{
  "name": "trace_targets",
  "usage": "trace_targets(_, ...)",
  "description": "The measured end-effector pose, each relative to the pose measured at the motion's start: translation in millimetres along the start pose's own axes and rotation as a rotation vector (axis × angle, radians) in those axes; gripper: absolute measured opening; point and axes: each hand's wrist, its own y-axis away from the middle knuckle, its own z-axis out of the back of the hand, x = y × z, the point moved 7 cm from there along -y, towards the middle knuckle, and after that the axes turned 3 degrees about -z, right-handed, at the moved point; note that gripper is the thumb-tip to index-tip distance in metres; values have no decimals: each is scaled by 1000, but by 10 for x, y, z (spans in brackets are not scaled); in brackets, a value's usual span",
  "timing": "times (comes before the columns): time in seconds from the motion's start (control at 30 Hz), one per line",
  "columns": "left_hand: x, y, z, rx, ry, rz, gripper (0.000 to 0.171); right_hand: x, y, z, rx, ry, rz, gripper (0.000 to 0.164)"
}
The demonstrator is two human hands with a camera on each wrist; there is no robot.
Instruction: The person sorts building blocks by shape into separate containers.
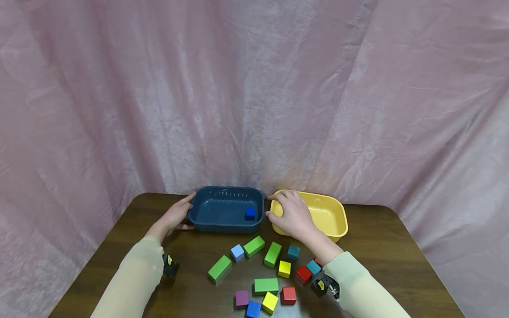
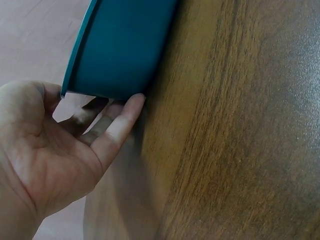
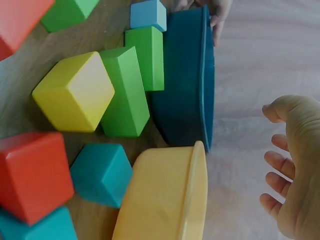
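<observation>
My left hand (image 1: 175, 215) is at the left end of a dark blue plastic basin (image 1: 226, 227). Its fingers are spread and their tips touch the end wall, as the left wrist view (image 2: 112, 55) also shows from close by. Inside that basin, towards its right end, lies a small blue cube (image 1: 250, 214). My right hand (image 1: 294, 214) is held over the left part of a yellow basin (image 1: 339, 221), fingers extended and parted from the thumb, with nothing between them. The right wrist view shows that hand (image 3: 300, 165) beyond the rims of both basins.
In front of the basins, wooden blocks are scattered on the brown table (image 1: 191, 274): several green bars (image 1: 266, 286), yellow cubes (image 1: 284, 269), red cubes (image 1: 288, 295), teal cubes (image 1: 293, 252), a purple cube (image 1: 241, 299) and blue ones (image 1: 253, 309). A pink curtain (image 1: 254, 97) hangs behind.
</observation>
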Motion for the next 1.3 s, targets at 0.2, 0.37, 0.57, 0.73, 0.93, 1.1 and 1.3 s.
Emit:
trace_targets(0.2, 4, 32, 8, 7, 9, 0, 61, -79, 174, 168, -54, -27, 29, 40)
trace_targets(0.37, -8, 25, 13, 4, 25, -2, 62, -167, 305, 264, -70, -45, 21, 41)
trace_targets(0.57, 3, 18, 19, 4, 19, 2, 61, -269, 442, 339, -77, -41, -1, 43)
trace_targets(0.73, 6, 31, 14, 16, 24, -1, 60, -330, 550, 392, -89, -45, -5, 43)
trace_targets(0.93, 17, 39, 15, 25, 13, 0, 59, -404, 730, 434, -110, -60, 20, 43)
trace_targets(1.1, 28, 27, 20, 25, 34, 6, 60, -510, 958, 446, -118, -45, -10, 43)
trace_targets(1.3, 34, 11, 27, 25, 25, 2, 60, -616, 1211, 472, -130, -14, -28, 42)
